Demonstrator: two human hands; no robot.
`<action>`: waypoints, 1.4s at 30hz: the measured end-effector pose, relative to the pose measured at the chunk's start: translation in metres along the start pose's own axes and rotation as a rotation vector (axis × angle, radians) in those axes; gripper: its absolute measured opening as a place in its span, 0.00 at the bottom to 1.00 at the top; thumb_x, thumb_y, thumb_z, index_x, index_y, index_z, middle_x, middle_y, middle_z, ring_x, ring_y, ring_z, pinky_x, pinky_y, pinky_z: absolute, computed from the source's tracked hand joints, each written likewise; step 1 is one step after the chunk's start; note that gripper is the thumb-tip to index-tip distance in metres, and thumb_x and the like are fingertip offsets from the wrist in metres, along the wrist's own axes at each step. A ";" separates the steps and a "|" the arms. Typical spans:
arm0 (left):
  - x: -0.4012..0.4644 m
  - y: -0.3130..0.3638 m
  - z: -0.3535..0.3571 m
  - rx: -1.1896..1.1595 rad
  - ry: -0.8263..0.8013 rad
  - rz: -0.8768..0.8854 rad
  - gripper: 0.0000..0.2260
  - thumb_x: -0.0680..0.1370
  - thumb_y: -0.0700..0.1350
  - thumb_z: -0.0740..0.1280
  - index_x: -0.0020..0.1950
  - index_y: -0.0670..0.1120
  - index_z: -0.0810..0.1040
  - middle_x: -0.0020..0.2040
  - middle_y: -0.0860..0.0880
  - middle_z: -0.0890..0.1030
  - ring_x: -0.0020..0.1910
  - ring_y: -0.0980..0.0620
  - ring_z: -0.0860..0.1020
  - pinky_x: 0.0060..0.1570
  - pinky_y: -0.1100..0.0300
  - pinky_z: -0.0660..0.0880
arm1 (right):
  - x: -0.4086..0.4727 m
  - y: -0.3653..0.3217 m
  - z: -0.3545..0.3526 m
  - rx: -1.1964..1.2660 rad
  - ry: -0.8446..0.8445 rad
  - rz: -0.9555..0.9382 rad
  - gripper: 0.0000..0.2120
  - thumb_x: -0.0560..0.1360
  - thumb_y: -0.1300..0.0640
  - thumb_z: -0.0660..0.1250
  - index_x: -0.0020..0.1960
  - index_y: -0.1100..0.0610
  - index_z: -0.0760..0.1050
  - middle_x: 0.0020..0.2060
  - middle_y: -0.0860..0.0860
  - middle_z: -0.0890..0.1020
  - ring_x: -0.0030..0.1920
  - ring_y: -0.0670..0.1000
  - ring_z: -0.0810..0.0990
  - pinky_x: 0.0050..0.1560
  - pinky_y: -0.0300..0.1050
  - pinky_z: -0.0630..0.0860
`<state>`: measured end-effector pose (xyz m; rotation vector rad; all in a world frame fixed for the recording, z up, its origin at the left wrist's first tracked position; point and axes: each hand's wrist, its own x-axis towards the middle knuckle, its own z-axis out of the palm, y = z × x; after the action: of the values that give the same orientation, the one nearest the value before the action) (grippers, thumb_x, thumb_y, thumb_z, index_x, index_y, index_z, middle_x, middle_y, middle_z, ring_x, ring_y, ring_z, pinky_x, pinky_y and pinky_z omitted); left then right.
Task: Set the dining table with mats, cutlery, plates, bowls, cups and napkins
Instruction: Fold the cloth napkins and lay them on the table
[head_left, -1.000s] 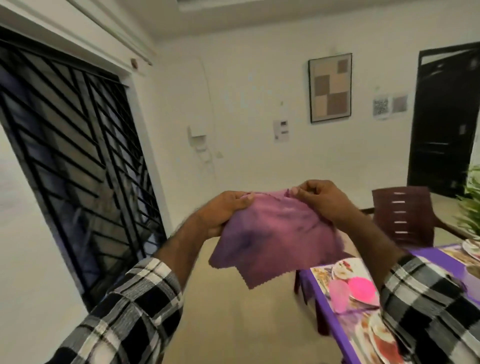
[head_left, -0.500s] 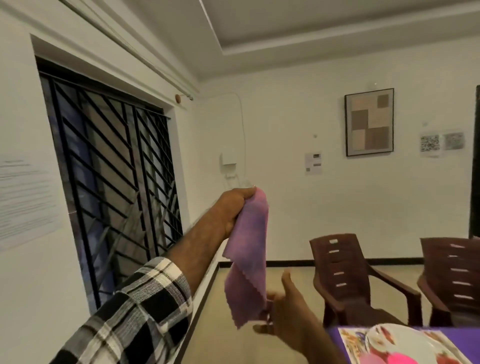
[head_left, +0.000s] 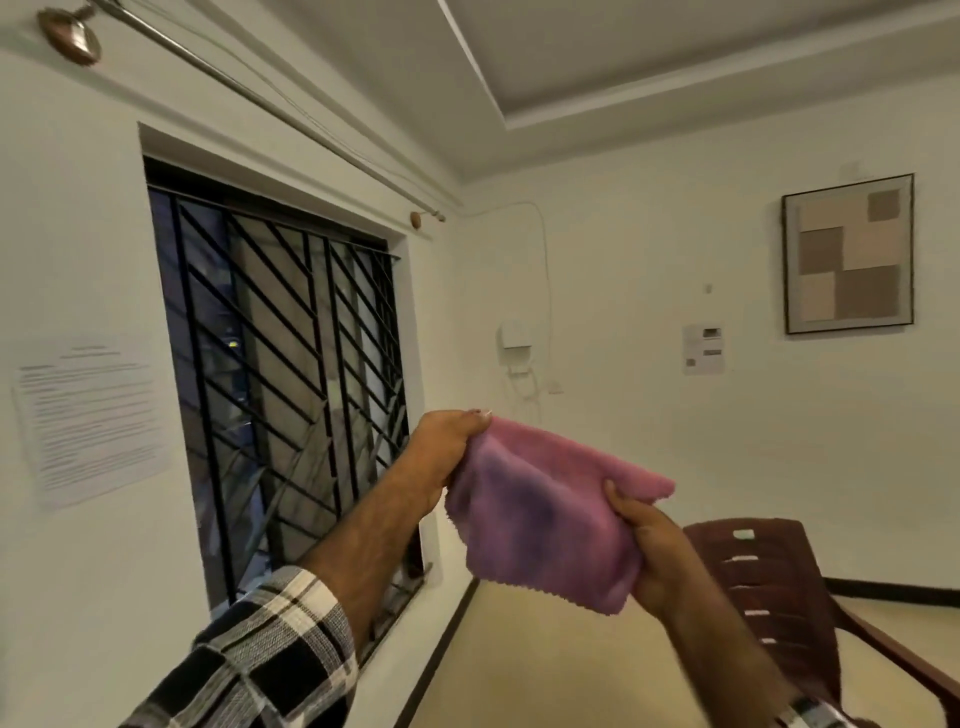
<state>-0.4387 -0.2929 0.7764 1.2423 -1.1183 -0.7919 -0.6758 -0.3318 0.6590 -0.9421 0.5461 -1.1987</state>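
Observation:
A pink-purple cloth napkin (head_left: 540, 525) hangs folded in the air in front of me, at chest height. My left hand (head_left: 447, 441) pinches its upper left corner. My right hand (head_left: 649, 545) grips the right side of the napkin, thumb on the front and fingers behind the fabric. The dining table and its settings are out of view.
A dark brown plastic chair (head_left: 779, 587) stands at the lower right. A barred window (head_left: 291, 384) fills the left wall, with a paper sheet (head_left: 91, 421) beside it. A framed picture (head_left: 847, 254) hangs on the far wall. Tan floor lies below.
My view has swung up and left, so the table has dropped out of sight. My right hand let go of the napkin's top, dropped, and now grips its right side.

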 end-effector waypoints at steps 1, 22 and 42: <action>0.005 -0.001 -0.007 0.016 0.026 0.008 0.13 0.78 0.52 0.75 0.51 0.43 0.88 0.44 0.44 0.88 0.43 0.46 0.85 0.47 0.51 0.82 | 0.002 -0.013 0.002 -0.015 0.017 -0.015 0.22 0.76 0.51 0.73 0.66 0.61 0.80 0.61 0.63 0.85 0.60 0.63 0.84 0.63 0.60 0.79; 0.092 0.002 -0.099 0.038 -0.086 0.125 0.20 0.80 0.42 0.75 0.72 0.54 0.80 0.58 0.47 0.86 0.54 0.42 0.86 0.47 0.46 0.86 | 0.058 -0.070 0.051 -0.258 0.172 -0.222 0.08 0.77 0.57 0.75 0.53 0.61 0.85 0.42 0.53 0.86 0.46 0.55 0.82 0.48 0.53 0.78; 0.089 0.011 -0.109 0.125 -0.043 0.292 0.09 0.75 0.38 0.79 0.53 0.41 0.86 0.50 0.39 0.88 0.45 0.47 0.87 0.40 0.59 0.84 | 0.056 -0.113 0.047 -0.478 0.241 -0.317 0.09 0.76 0.64 0.75 0.56 0.63 0.84 0.49 0.58 0.86 0.46 0.56 0.83 0.52 0.52 0.82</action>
<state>-0.3093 -0.3394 0.8107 1.1345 -1.3647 -0.5365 -0.6821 -0.3780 0.7856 -1.3328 0.9285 -1.5124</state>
